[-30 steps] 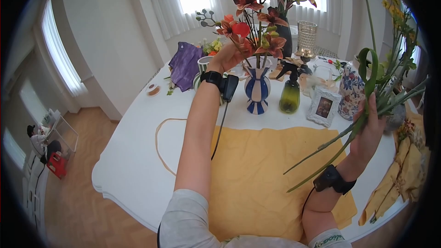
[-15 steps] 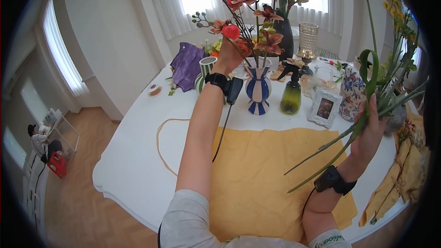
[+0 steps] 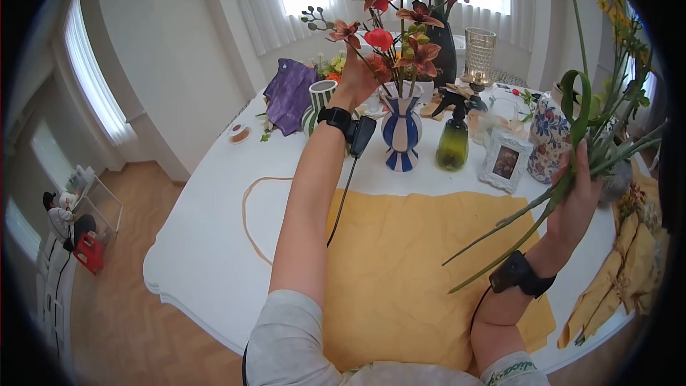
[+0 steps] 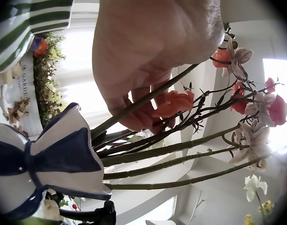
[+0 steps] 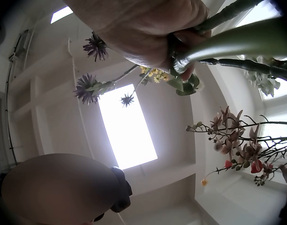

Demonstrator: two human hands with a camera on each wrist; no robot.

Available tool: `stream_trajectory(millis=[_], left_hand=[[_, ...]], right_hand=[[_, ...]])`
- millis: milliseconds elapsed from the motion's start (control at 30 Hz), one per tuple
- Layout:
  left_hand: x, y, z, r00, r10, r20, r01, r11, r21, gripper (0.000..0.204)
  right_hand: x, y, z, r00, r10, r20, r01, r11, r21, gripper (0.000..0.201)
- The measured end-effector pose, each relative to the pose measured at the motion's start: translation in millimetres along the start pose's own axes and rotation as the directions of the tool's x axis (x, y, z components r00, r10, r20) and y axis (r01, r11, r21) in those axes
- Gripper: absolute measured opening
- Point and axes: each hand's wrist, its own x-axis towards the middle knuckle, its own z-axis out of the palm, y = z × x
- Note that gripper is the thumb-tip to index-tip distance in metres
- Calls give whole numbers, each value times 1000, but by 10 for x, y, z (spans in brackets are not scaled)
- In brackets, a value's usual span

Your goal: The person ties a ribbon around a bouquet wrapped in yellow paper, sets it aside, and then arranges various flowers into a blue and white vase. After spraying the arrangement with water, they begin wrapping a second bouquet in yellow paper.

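Observation:
In the head view my left hand (image 3: 359, 77) reaches to the stems just above a blue-and-white striped vase (image 3: 401, 132). Its fingers curl round a thin dark branch (image 4: 155, 138) with red-orange blooms (image 4: 174, 104), as the left wrist view shows. A thicker green stem (image 4: 143, 99) crosses in front of these fingers. Brownish-red orchids (image 3: 420, 57) rise from the same vase. Off to the right, my right hand (image 3: 575, 204) grips a bunch of long green stems (image 3: 522, 214). Purple spiky flowers (image 5: 88, 89) and small yellow ones top this bunch in the right wrist view.
Yellow wrapping paper (image 3: 421, 264) covers the near table. Behind it stand a green bottle (image 3: 452, 144), a white picture frame (image 3: 505, 163) and a floral vase (image 3: 549, 129). A green-striped vase (image 3: 321, 96) and purple cloth (image 3: 289, 96) are at left; wrapped dried flowers (image 3: 614, 279) lie right.
The red-flowered branch in my left hand tipped left, then swung back toward the right and more upright. My right hand has kept its grip on the bunch, nearly still.

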Motion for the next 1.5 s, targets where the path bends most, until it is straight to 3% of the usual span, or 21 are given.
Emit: stream_trajectory(millis=[167,233,367,433,467,500,533,633,700,767,800,833,867,933,1033,1100,1167,1200,1333,1500], left_hand=[[-12,-27,-87,999,42,14,-43,997,65,77],[-47,-62,9,991,87,-107,-72,989,131,74],[-26,-102,35,980,142,-142,-118,979,168,74],[-85,-146,49,922,281,-268,-222,947,233,62],[-113,-168,40,922,283,-265,-224,946,234,62],[-137,-200,45,790,394,-470,-249,906,342,53],[-166,-243,51,602,495,-626,-241,861,449,44],[-582,-365,364,563,579,-590,-336,812,477,30],[-1012,-441,666,687,572,-448,-317,791,524,26],[-1526,-440,1087,852,518,-78,-365,694,620,24],[-1725,-380,1259,931,347,108,-323,651,687,27],[-1901,-333,1390,953,136,270,-296,595,747,32],[-2038,-359,1502,954,134,268,-293,603,742,32],[-2252,-442,1679,904,101,414,-425,297,855,42],[-2419,-469,1794,935,40,354,-342,377,861,43],[-2481,-446,1840,934,13,356,-324,447,834,40],[-2545,-420,1852,967,-23,254,-215,460,862,39],[-2562,-469,1837,965,69,254,-249,548,799,39],[-2644,-425,1911,935,177,308,-353,554,754,38],[-2636,-474,1873,928,238,287,-359,361,861,32]], right_hand=[[-3,-8,20,1000,-25,15,25,1000,1,22],[-1,-6,9,999,-19,28,19,1000,0,22],[8,10,-1,999,-12,32,12,1000,-9,22],[-13,2,40,1000,-17,5,17,1000,-12,22],[-27,-6,63,1000,-22,-21,22,1000,-19,22],[-30,-5,71,999,-27,-22,27,999,-17,22],[-40,4,78,1000,-11,-9,11,1000,-1,23],[-104,-46,105,998,20,58,-21,1000,18,23],[-167,-23,199,991,28,132,-38,996,76,23],[-243,-10,291,989,15,150,-30,995,95,22],[-278,9,316,986,33,163,-47,996,82,22],[-330,10,347,983,53,175,-65,996,64,21],[-396,-12,425,982,51,184,-66,995,79,20],[-516,-30,497,961,50,270,-71,995,69,20],[-613,-56,504,940,111,323,-132,990,43,22],[-668,-53,586,942,61,331,-113,984,139,21],[-661,-59,600,928,67,366,-124,983,135,22],[-668,-84,615,928,75,366,-132,982,133,23],[-723,-214,658,922,84,378,-151,977,149,23],[-764,-253,584,897,168,409,-197,980,29,27]])
